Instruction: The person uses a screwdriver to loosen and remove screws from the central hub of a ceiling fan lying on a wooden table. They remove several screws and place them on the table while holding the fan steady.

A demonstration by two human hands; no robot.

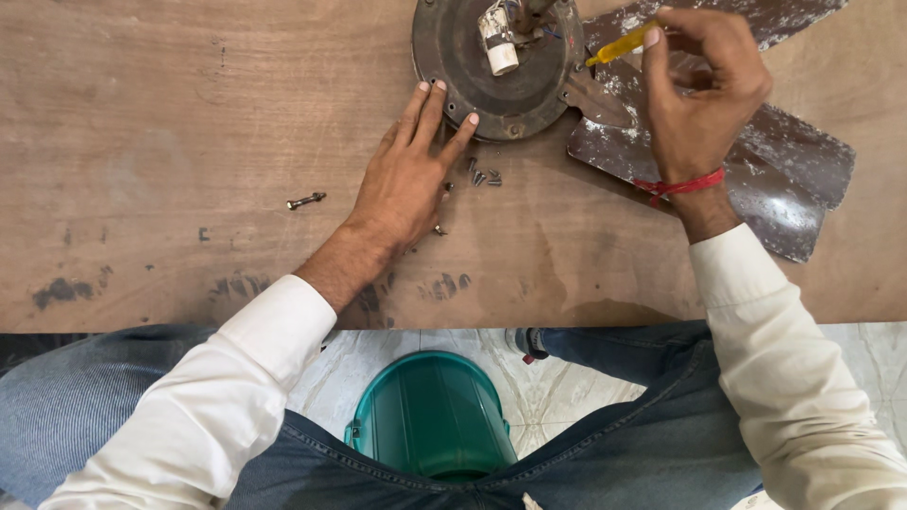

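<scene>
Nearest the camera, a green plastic bucket (pixel 432 416) stands on the pale marble floor (pixel 548 378) between the person's blue-jeaned knees, just below the front edge of the worn brown plywood bench (pixel 142 142). On the bench, the left hand (pixel 408 179) lies flat and open, palm down, its fingers spread and the fingertips (pixel 440 87) touching the lower left rim of the round dark metal fan motor housing (pixel 491 85). Just beside that hand, on its right, a small cluster of loose short metal screws (pixel 483 177) lies on the wood, and a single longer screw (pixel 306 200) lies well apart to the left. Farther out, the right hand (pixel 701 90), with a red thread around its wrist, is closed around a yellow-handled screwdriver (pixel 621 47), whose tip points left towards the housing's right edge, where a blade joins it. Under and beside this hand lie the dusty brown metal fan blades (pixel 784 179), fanning out to the right from the housing. At the far edge, on top of the housing, a small white cylindrical capacitor (pixel 499 42) sits among thin wires; any marking on it is too small to tell.
</scene>
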